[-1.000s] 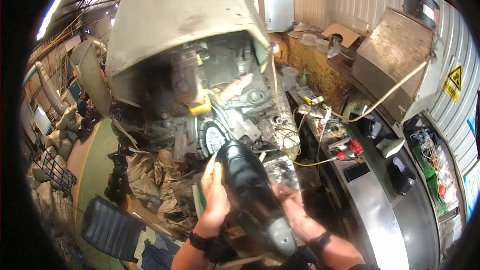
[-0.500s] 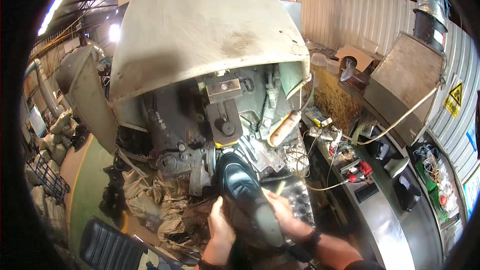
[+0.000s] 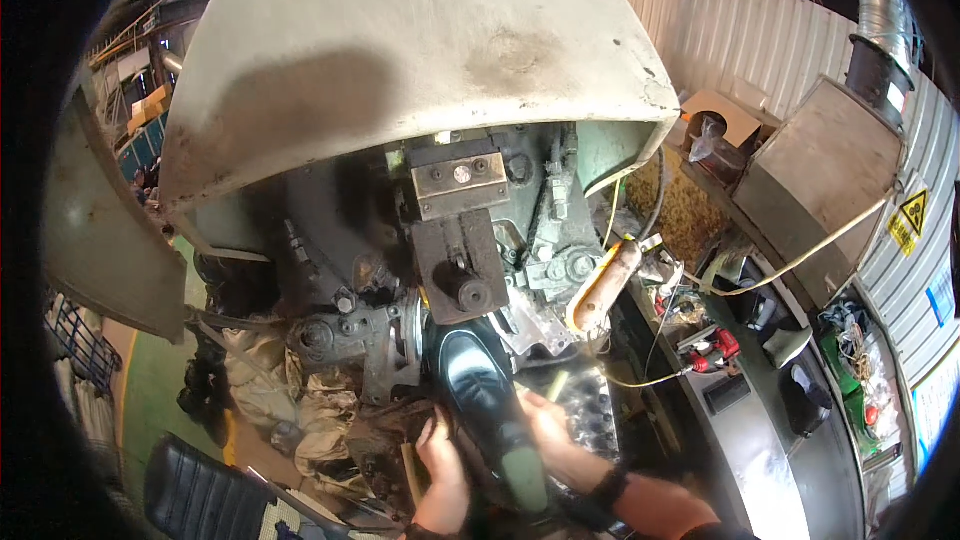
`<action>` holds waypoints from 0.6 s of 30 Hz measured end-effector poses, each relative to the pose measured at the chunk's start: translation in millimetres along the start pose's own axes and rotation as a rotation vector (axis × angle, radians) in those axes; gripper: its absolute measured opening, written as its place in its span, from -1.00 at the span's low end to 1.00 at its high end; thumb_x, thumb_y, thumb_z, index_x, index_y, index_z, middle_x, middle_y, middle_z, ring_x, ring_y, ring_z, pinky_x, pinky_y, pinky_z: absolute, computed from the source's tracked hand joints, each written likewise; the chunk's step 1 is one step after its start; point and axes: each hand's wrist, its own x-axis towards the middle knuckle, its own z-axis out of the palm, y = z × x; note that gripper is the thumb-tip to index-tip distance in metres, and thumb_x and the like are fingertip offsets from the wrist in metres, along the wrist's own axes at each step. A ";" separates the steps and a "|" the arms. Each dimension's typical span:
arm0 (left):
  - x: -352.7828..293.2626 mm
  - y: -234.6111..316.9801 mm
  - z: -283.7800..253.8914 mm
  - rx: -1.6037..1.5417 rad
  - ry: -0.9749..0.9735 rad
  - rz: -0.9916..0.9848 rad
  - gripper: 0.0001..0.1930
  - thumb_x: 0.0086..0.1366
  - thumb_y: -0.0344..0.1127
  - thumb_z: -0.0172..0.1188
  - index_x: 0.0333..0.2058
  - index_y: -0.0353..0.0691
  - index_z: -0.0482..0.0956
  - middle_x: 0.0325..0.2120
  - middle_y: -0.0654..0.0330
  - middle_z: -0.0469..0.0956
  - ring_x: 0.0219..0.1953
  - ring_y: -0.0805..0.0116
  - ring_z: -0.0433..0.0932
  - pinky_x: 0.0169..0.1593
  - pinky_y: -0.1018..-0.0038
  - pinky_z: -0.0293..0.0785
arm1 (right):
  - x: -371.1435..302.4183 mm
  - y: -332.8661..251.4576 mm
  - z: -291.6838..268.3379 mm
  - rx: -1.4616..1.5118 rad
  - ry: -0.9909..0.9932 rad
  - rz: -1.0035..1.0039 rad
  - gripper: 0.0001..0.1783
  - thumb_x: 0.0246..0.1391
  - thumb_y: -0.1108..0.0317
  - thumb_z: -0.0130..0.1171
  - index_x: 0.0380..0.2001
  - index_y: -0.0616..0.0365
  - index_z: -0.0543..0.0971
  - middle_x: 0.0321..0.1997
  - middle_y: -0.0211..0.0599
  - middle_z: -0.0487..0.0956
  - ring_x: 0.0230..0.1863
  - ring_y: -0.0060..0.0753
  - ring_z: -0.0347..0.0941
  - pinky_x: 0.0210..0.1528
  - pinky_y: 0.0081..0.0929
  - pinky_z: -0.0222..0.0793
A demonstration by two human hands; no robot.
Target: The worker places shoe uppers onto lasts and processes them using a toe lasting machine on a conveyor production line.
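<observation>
A dark, glossy shoe (image 3: 472,380) is held lengthwise between my two hands, its far end up against the machine (image 3: 455,260) under a dark metal block with a round knob. A pale greenish patch (image 3: 524,475) shows at the shoe's near end. My left hand (image 3: 442,460) is closed along its left side, the fingertips partly hidden. My right hand (image 3: 552,440) grips the right side, fingers pressed to it.
A large cream hood (image 3: 420,50) overhangs the machine. To the right hangs a worn, wrapped handle (image 3: 604,288). A bench (image 3: 745,440) holds red tools (image 3: 712,348) and dark shoes. Crumpled sacks (image 3: 260,380) and a black seat (image 3: 205,490) are at lower left.
The view has come closer to the machine and shifted. The shoe has turned somewhat in my hands, and its far end now sits nearer the knobbed block. Both hands keep their hold.
</observation>
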 end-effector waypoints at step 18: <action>25.2 -37.6 -17.8 0.062 -0.095 0.274 -0.68 0.42 -0.15 0.19 -0.27 -0.34 0.68 -0.41 0.32 0.60 -0.41 0.53 0.46 -0.33 0.55 0.40 | 39.5 21.9 -27.4 0.216 -0.148 -0.003 -0.63 0.21 0.25 0.29 -0.02 0.27 0.58 -0.16 -0.35 0.65 -0.25 -0.52 0.58 -0.19 -0.50 0.58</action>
